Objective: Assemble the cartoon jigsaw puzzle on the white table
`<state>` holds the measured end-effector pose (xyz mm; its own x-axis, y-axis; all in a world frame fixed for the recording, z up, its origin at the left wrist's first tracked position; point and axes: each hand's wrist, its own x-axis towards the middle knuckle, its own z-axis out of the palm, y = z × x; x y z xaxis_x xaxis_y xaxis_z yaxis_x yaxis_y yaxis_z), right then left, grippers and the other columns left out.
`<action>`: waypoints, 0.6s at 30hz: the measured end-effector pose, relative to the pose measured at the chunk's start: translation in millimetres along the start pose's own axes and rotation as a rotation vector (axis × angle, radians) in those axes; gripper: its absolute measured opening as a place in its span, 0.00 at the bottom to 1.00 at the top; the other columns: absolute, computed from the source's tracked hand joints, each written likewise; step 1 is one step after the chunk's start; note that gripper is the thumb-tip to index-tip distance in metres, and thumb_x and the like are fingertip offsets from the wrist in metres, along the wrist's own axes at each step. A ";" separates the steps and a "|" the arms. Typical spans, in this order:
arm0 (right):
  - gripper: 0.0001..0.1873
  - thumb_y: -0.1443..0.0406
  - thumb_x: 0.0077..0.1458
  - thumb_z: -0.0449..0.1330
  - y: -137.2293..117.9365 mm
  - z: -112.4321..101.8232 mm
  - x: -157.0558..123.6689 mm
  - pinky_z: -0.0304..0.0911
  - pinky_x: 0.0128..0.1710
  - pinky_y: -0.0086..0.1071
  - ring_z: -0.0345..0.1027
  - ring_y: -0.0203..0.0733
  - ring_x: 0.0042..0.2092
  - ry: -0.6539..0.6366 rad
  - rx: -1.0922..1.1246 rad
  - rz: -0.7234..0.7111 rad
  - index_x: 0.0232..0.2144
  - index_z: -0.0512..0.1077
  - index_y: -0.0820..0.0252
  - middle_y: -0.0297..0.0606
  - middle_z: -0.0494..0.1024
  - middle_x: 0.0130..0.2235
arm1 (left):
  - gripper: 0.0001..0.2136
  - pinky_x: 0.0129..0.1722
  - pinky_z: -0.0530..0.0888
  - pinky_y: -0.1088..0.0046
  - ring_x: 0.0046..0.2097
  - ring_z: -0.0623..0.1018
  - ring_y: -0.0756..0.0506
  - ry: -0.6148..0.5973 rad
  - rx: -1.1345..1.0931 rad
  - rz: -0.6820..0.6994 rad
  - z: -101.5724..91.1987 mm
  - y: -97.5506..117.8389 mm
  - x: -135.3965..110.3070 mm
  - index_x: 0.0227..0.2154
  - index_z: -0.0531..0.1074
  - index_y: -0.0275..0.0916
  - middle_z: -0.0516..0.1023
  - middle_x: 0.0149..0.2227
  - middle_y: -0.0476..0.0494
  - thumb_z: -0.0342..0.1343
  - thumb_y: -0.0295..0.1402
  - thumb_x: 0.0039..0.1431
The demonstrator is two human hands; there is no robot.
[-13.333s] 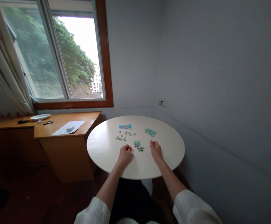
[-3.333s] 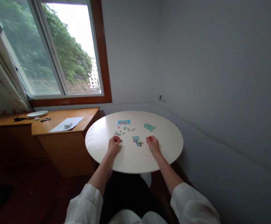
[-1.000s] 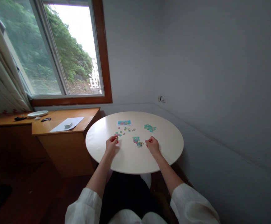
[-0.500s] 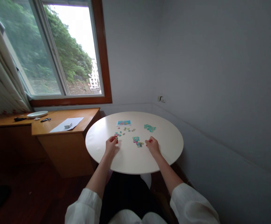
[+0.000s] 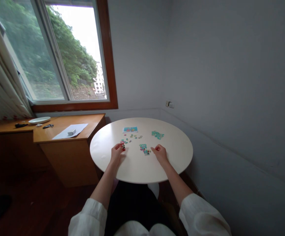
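Note:
My left hand [image 5: 117, 150] is closed in a pinch on a small dark jigsaw piece [image 5: 124, 147], held at the left of the round white table [image 5: 137, 170]. A partly joined jigsaw section [image 5: 144, 149] lies flat in front of me. Close to its right side is my right hand [image 5: 159, 152], fingers curled and index fingertip pointing at the section; whatever it may hold is hidden. Loose jigsaw pieces [image 5: 127, 141] lie just beyond my left hand, with several more [image 5: 135, 135] farther back.
A blue picture card [image 5: 130, 129] lies toward the table's far side. A heap of teal jigsaw pieces [image 5: 157, 134] is at the back right. Left of the table stands a wooden desk [image 5: 66, 147] with a paper sheet [image 5: 77, 128], a small white box [image 5: 71, 132] and a white plate [image 5: 39, 120].
My right hand has shifted slightly left, its index fingertip reaching closer to the joined section. The piece in my left hand has tilted slightly and shows more; that hand has stayed in place.

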<state>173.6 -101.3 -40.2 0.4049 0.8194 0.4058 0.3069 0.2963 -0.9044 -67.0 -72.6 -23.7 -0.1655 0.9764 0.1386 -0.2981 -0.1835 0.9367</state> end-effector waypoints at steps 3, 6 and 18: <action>0.20 0.52 0.34 0.61 -0.2 0.1 0.0 0.45 0.18 0.26 0.47 0.30 0.19 0.004 -0.013 -0.010 0.14 0.55 0.57 0.25 0.55 0.15 | 0.13 0.31 0.71 0.70 0.25 0.71 0.53 -0.003 0.005 0.001 -0.2 -0.2 0.3 0.29 0.73 0.32 0.73 0.27 0.46 0.56 0.30 0.36; 0.21 0.52 0.34 0.60 -0.5 -0.1 0.1 0.44 0.19 0.26 0.45 0.30 0.19 0.013 -0.047 -0.021 0.13 0.53 0.57 0.24 0.53 0.15 | 0.12 0.32 0.71 0.70 0.26 0.72 0.52 -0.002 0.021 0.019 0.8 -0.8 -0.4 0.29 0.72 0.33 0.73 0.27 0.46 0.55 0.29 0.36; 0.18 0.53 0.36 0.58 0.0 2.5 1.9 0.45 0.18 0.26 0.49 0.30 0.18 -0.010 0.069 0.020 0.15 0.55 0.56 0.24 0.56 0.14 | 0.10 0.22 0.66 0.76 0.20 0.69 0.52 -0.078 0.219 0.074 25.9 -16.8 -12.3 0.25 0.74 0.33 0.71 0.17 0.50 0.59 0.29 0.35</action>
<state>172.2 -98.6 -39.7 0.4021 0.8302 0.3861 0.2383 0.3123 -0.9196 -35.6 -78.6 -32.9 -0.1032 0.9686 0.2261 -0.0753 -0.2343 0.9692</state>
